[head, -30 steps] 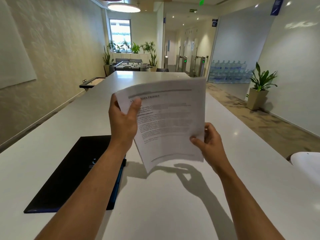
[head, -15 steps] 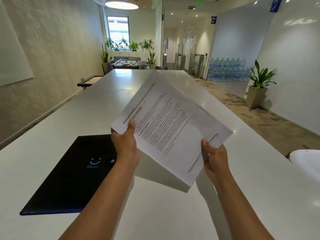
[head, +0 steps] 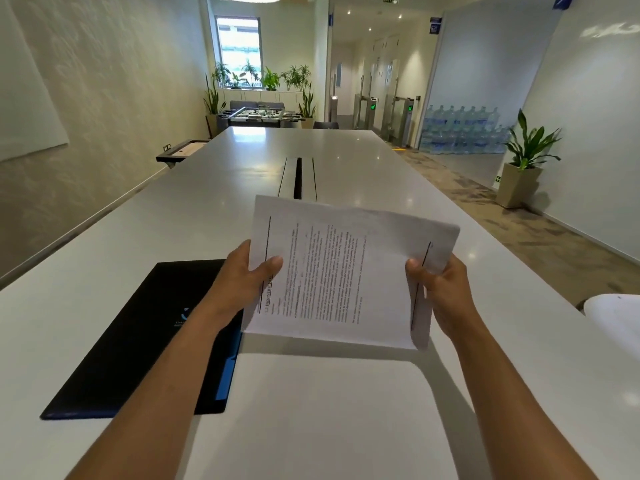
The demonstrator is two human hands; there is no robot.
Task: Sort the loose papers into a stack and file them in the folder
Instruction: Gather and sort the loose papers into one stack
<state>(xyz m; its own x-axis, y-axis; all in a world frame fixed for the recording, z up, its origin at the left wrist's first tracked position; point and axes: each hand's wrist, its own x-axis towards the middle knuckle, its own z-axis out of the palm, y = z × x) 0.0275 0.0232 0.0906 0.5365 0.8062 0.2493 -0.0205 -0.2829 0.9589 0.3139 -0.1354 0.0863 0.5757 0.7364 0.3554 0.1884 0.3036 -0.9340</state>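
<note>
I hold a stack of printed white papers (head: 346, 271) in both hands, turned sideways so the text lines run away from me, above the white table (head: 311, 410). My left hand (head: 242, 278) pinches the stack's left short edge, thumb on top. My right hand (head: 440, 289) grips the right short edge, thumb on top. A closed black folder (head: 138, 341) with a small logo lies flat on the table to the left, partly under my left forearm; a blue inner edge shows at its right side.
A dark cable slot (head: 298, 178) runs down the table's middle beyond the papers. A white rounded object (head: 613, 313) sits at the right table edge. A potted plant (head: 523, 168) and stacked water bottles (head: 464, 133) stand on the floor far right.
The papers have rotated from upright to sideways and dropped lower toward the table. Both hands moved down and apart to the stack's short edges.
</note>
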